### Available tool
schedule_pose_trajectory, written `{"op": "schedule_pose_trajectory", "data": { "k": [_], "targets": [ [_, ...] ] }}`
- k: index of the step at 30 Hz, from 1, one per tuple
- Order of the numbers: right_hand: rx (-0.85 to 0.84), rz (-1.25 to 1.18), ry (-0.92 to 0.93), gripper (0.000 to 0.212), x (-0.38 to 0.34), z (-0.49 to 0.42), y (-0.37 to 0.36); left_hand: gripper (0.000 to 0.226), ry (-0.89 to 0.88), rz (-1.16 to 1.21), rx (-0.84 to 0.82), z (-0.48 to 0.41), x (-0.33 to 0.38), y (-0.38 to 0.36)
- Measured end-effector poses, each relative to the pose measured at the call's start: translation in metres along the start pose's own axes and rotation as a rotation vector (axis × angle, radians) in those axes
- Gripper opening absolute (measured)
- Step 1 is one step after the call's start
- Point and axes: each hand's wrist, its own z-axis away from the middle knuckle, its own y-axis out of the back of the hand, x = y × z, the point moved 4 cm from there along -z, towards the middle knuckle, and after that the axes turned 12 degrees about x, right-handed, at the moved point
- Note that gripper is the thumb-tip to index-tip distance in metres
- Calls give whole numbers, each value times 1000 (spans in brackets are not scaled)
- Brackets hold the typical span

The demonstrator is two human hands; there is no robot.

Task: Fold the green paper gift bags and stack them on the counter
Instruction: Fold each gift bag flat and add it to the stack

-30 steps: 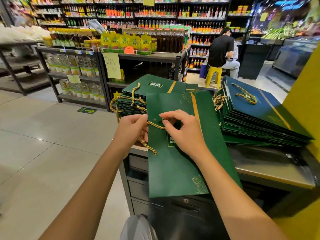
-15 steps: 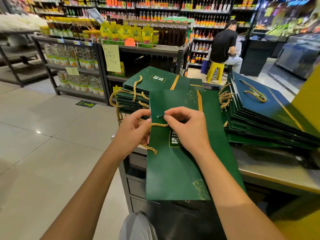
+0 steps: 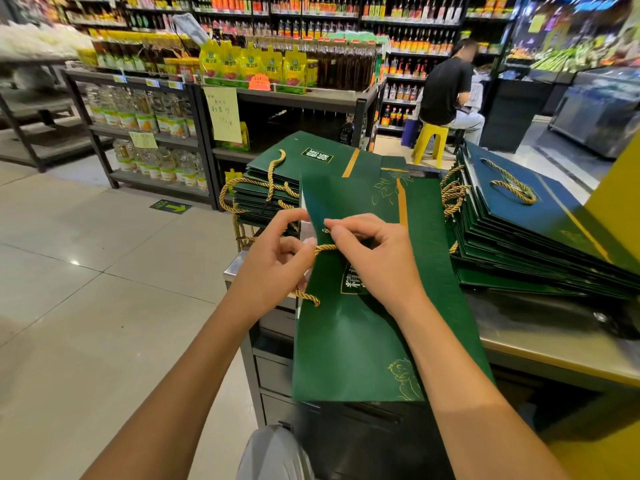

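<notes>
Shelves (image 3: 304, 99) hold bottles (image 3: 346, 67); the flat bag (image 3: 349, 341) lies under the left hand (image 3: 277, 268) and right hand (image 3: 377, 261), both pinching its cord (image 3: 325, 248).

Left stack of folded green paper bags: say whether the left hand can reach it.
Probably yes: the left hand is right beside the stack of folded green paper bags, nothing between, though its grip is pinching the gold twisted cord handle.

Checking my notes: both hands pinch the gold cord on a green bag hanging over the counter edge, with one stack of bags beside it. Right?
Not quite: the head view shows two stacks, a left stack and a right stack, flanking the bag. The rest holds.
</notes>
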Motion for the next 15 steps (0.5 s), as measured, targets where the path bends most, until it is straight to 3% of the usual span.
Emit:
{"op": "schedule_pose_trajectory", "data": {
  "k": [7,15],
  "targets": [
    [-46,-116,-216,14,-9,2,-3,40,-3,-61,26,-5,-7,-5],
    [-25,-129,-288,9,-14,1,-6,45,2,-36,12,-7,-3,-4]
  ]
}}
